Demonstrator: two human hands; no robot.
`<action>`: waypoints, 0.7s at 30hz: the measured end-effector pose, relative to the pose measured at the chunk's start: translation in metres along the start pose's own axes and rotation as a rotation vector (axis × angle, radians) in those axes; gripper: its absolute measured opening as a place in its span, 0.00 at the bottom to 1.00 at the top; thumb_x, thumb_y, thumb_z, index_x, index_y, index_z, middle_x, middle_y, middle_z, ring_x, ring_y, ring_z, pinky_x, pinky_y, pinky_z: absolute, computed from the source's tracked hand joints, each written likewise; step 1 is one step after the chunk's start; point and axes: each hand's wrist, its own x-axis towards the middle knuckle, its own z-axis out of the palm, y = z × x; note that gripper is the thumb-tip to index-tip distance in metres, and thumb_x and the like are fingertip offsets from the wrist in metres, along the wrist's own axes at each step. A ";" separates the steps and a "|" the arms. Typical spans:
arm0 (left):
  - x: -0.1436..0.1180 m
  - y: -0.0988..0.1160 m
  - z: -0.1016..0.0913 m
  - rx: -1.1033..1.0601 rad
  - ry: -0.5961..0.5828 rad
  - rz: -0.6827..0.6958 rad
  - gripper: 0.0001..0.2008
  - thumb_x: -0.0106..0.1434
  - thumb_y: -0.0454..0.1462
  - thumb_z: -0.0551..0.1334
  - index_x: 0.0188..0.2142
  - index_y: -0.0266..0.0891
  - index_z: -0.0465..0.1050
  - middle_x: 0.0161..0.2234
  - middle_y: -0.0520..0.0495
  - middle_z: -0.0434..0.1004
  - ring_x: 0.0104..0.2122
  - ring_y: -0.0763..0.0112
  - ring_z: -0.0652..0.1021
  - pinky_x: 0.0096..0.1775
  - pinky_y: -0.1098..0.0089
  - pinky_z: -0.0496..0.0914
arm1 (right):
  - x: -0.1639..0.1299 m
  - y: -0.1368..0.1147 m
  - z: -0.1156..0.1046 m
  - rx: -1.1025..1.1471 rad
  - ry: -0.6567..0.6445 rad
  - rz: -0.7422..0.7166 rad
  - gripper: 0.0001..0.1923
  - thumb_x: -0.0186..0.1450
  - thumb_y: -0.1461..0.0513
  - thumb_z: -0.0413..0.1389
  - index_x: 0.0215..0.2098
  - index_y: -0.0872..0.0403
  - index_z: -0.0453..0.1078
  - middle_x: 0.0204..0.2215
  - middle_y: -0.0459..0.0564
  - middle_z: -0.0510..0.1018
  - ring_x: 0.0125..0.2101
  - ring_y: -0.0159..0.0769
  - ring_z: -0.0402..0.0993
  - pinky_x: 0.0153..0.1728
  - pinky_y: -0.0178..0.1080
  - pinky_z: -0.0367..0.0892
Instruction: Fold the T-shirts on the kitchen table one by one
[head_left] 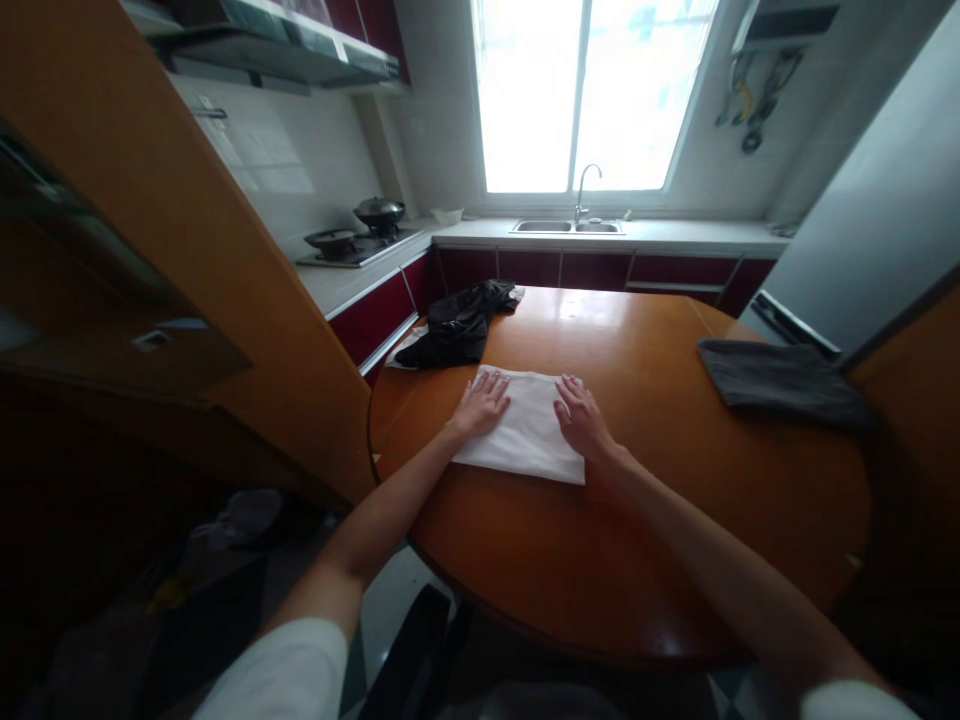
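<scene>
Both hands, left hand (482,402) and right hand (581,417), lie open and flat on one folded white cloth (526,435) at the frame's centre; one black garment (459,325) and one grey folded cloth (780,383) lie apart.

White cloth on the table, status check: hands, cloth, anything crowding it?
Left hand and right hand flat, open, pressing the folded white cloth. Cloth lies flat on round wooden table. Black garment heap just behind, apart; grey folded cloth far right.
</scene>
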 end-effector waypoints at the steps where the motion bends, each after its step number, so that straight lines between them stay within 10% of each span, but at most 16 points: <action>1: 0.000 0.000 0.000 -0.004 0.002 -0.003 0.29 0.76 0.48 0.44 0.72 0.44 0.52 0.74 0.44 0.43 0.72 0.53 0.46 0.67 0.40 0.46 | 0.015 -0.006 0.007 -0.047 -0.001 0.048 0.29 0.75 0.59 0.41 0.71 0.61 0.55 0.72 0.61 0.51 0.72 0.46 0.44 0.69 0.55 0.44; 8: -0.001 0.002 -0.001 -0.017 0.014 -0.010 0.29 0.76 0.49 0.44 0.72 0.46 0.52 0.74 0.45 0.43 0.72 0.53 0.47 0.66 0.38 0.46 | 0.048 -0.007 0.051 -0.237 -0.229 0.068 0.33 0.75 0.52 0.41 0.74 0.59 0.47 0.74 0.60 0.44 0.73 0.44 0.37 0.69 0.58 0.35; 15: 0.000 0.002 -0.001 -0.023 -0.008 -0.022 0.29 0.75 0.49 0.44 0.72 0.44 0.52 0.74 0.46 0.42 0.72 0.53 0.46 0.66 0.37 0.46 | 0.055 0.053 0.007 -0.258 -0.177 0.383 0.35 0.76 0.51 0.36 0.73 0.63 0.48 0.73 0.64 0.45 0.73 0.50 0.38 0.68 0.63 0.35; 21: 0.001 0.001 -0.001 -0.026 -0.008 -0.028 0.29 0.75 0.49 0.45 0.72 0.48 0.52 0.74 0.47 0.43 0.72 0.53 0.46 0.66 0.38 0.46 | 0.029 -0.014 0.026 -0.214 -0.110 0.085 0.35 0.76 0.51 0.37 0.74 0.62 0.46 0.73 0.63 0.45 0.73 0.44 0.38 0.69 0.58 0.36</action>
